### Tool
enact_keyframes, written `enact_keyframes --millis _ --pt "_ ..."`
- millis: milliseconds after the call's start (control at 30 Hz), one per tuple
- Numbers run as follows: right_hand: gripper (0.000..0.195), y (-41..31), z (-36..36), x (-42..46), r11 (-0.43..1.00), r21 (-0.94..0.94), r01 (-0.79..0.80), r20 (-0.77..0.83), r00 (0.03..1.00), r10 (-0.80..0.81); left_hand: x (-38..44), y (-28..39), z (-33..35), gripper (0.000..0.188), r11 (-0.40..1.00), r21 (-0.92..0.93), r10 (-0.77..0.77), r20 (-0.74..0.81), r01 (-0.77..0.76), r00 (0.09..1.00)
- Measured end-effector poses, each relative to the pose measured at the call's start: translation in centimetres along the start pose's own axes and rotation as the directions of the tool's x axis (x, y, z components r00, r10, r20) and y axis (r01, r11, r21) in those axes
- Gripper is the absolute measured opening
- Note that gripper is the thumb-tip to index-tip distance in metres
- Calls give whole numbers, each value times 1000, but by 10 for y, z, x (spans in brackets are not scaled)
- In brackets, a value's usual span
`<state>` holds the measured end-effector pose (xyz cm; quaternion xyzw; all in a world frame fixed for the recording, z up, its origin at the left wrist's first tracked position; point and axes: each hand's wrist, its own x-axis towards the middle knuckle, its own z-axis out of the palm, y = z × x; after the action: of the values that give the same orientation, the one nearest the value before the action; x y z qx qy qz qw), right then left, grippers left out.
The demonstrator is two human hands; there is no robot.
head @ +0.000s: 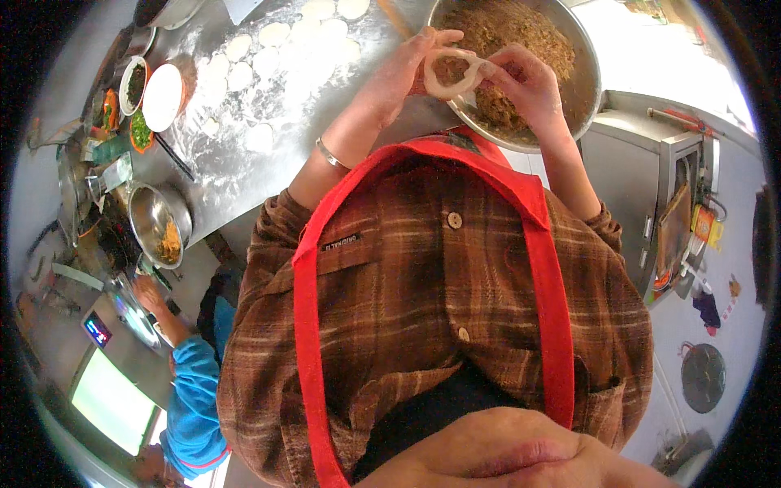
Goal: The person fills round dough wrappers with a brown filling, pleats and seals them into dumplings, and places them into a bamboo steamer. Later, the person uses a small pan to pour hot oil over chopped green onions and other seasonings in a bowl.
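A thin round dough wrapper with brown filling in its middle lies in my left hand, in front of the near left rim of a large steel bowl. My right hand pinches the wrapper's right edge between thumb and fingers, above the bowl. The steel bowl holds a heap of brown minced filling. To the left, several flat dough rounds are spread on the floured metal table. A small dough piece lies nearer its left side.
At the left stand a white bowl, a bowl of dark chopped food, chopped greens, black chopsticks and a steel bowl with orange-brown food. A co-worker's blue sleeve is lower left. A metal cabinet stands right.
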<state>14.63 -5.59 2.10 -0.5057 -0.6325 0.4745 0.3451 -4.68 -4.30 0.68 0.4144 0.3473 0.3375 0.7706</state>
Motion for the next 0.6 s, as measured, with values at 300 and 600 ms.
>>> enact_keyframes --millis 300,600 --pt "17 -3 23 12 986 -155 -56 193 977 86 -24 4 -7 53 990 139 25 -40 -19 999" --pt "13 -10 44 20 997 17 74 176 981 -76 -47 21 -12 53 988 127 105 -131 -88 986"
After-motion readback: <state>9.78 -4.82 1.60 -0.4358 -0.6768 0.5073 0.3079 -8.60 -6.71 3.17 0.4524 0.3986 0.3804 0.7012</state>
